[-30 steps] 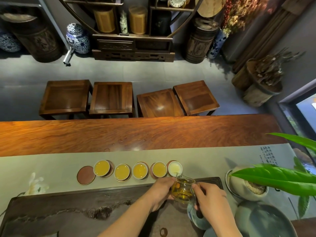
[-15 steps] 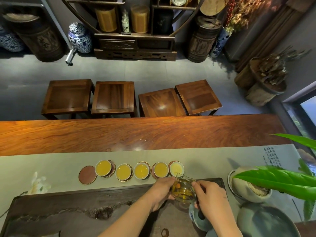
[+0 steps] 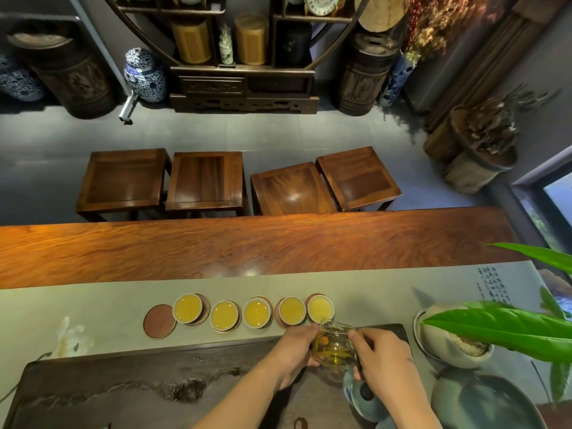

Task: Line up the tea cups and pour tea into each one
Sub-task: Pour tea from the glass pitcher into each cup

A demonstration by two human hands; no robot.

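Pitcher [image 3: 333, 346], gripped by left hand [image 3: 294, 346] and right hand [image 3: 382, 354], tips spout-first toward rightmost cup [image 3: 320, 308].

Five small white tea cups [image 3: 257, 313] stand in a row, each holding yellow tea. A clear glass pitcher [image 3: 333, 346], tilted, spout over the rightmost cup [image 3: 320, 309], apparently pouring.

Rightmost cup [image 3: 321, 309] now yellower w/ more tea vs 1 s ago.

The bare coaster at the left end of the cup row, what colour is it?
Reddish brown, a plain round coaster with no cup on it; the head view shows it clearly.
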